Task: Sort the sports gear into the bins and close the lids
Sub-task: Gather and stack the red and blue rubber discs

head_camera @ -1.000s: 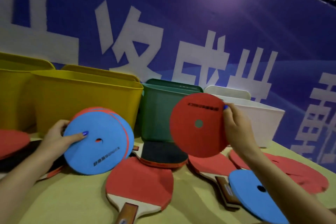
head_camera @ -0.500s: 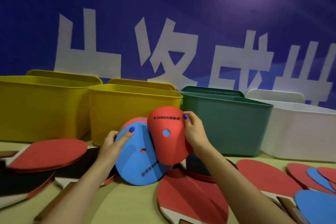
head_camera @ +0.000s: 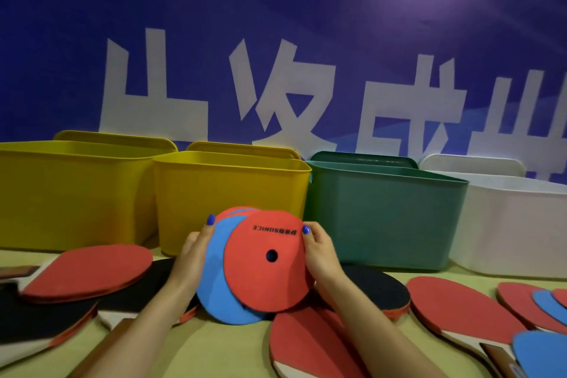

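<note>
Both hands at centre frame, in front of the bins. Left hand (head_camera: 191, 258) held a stack of discs upright by its left edge, fingers behind, thumb curled over the rim; blue disc (head_camera: 214, 279) foremost in that stack, at least one red edge visible behind it. Right hand (head_camera: 322, 255) pinched the red disc (head_camera: 267, 258) at its right rim, thumb on the face, and had it laid overlapping the blue one. Grip on both sides: closed on disc edges, not spread. Stack bottom appeared to rest on or just above the tabletop (head_camera: 239, 347); contact not confirmed. Handling, judged: discs thin, light, prob. foam or rubber, flexible, matt surface so low slip risk; not fragile. Best held at the rim w/ thumb opposite fingers, or squared up as one stack betw. both hands; centre hole too small to be useful. Loose stack could fan out if gripped one-sided. Containers: four bins in a row at the back, left yellow bin (head_camera: 76, 193), 2nd yellow bin (head_camera: 230, 187), green bin (head_camera: 386, 218), white bin (head_camera: 509, 224); all open, lids standing up behind them. Interiors not visible from this angle, contents cannot be told. Paddles (head_camera: 89, 267) and further discs lay loose on the tabletop, unsorted.
</note>
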{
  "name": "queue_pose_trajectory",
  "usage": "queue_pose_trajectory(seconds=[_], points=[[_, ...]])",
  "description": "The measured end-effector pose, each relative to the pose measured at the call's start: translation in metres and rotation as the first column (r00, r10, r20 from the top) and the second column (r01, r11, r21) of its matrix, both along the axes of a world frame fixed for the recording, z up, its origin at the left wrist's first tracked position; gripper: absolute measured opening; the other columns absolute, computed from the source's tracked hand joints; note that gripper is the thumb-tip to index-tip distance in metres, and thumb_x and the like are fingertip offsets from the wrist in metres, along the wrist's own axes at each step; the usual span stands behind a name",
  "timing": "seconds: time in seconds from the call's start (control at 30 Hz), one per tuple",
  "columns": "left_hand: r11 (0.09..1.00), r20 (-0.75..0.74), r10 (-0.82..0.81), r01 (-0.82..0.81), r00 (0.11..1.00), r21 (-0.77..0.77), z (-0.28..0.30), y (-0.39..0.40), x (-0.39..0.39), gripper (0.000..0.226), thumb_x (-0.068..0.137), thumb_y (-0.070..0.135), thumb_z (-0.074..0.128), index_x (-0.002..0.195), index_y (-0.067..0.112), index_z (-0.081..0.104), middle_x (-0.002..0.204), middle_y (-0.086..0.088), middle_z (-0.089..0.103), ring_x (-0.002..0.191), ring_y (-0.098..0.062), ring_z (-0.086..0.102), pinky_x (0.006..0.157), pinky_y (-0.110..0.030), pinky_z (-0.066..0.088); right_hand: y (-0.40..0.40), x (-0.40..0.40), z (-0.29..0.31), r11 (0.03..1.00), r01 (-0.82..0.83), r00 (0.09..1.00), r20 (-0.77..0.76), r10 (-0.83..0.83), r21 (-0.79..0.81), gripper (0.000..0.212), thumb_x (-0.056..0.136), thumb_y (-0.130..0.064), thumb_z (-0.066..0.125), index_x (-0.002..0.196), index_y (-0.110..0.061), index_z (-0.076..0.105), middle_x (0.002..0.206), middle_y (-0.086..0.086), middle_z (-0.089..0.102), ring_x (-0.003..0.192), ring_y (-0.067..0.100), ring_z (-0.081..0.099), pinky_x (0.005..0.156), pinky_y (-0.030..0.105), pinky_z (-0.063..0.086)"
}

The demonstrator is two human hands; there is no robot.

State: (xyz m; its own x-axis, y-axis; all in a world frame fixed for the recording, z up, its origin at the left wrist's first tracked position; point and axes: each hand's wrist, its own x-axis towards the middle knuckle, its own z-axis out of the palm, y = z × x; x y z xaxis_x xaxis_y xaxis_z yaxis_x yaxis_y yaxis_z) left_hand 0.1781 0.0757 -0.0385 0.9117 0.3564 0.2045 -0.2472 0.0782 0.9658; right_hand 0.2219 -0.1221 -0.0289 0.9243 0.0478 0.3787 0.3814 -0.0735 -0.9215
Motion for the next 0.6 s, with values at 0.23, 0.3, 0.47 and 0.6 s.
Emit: queue_pose_trajectory(seconds=[0.23, 0.3, 0.47, 0.6], points=[[0.986, 0.012, 0.023, -0.025, 1.0, 0.167, -0.002, -0.004, -0.004, 0.036, 0.075, 0.008, 0.077, 0.097, 0.014, 0.048, 0.09, -0.002, 0.06, 0.077, -0.016, 0.058, 0.059, -0.026, 0.044, 0.014, -0.003, -0.011, 0.972, -0.183, 0.974, 0.107, 0.199, -0.144, 0.019, 0.1, -0.021, 0.041, 0.105, -0.022, 0.059, 0.105, -0.005, 0.064, 0.097, 0.008, 0.059, 0.087, 0.027, 0.048], [0.986, 0.017, 0.037, -0.039, 0.999, 0.159, -0.003, -0.002, -0.003, 0.036, 0.073, 0.008, 0.078, 0.094, 0.014, 0.049, 0.09, -0.004, 0.061, 0.078, -0.021, 0.06, 0.059, -0.029, 0.046, 0.008, -0.003, -0.013, 0.965, -0.131, 0.977, 0.135, 0.164, -0.226, 0.022, 0.1, -0.025, 0.042, 0.115, -0.027, 0.058, 0.114, -0.008, 0.063, 0.105, 0.006, 0.058, 0.094, 0.028, 0.047], [0.989, 0.048, 0.041, -0.048, 0.998, 0.139, -0.002, -0.001, -0.004, 0.035, 0.07, 0.002, 0.079, 0.088, 0.013, 0.05, 0.086, -0.004, 0.062, 0.072, -0.017, 0.058, 0.058, -0.029, 0.045, -0.011, -0.017, -0.008, 0.917, 0.107, 0.962, 0.274, 0.003, -0.384, 0.035, 0.096, -0.029, 0.045, 0.131, -0.032, 0.045, 0.105, -0.005, 0.058, 0.091, 0.011, 0.055, 0.085, 0.033, 0.046], [0.992, 0.044, 0.018, -0.023, 0.999, 0.126, -0.003, -0.002, -0.008, 0.049, 0.056, 0.009, 0.088, 0.089, 0.016, 0.053, 0.089, -0.005, 0.064, 0.074, -0.02, 0.06, 0.059, -0.029, 0.046, -0.023, -0.038, 0.005, 0.892, 0.066, 0.969, 0.24, 0.049, -0.448, 0.03, 0.093, -0.018, 0.049, 0.122, -0.024, 0.054, 0.093, -0.003, 0.064, 0.083, 0.015, 0.059, 0.079, 0.036, 0.048]])
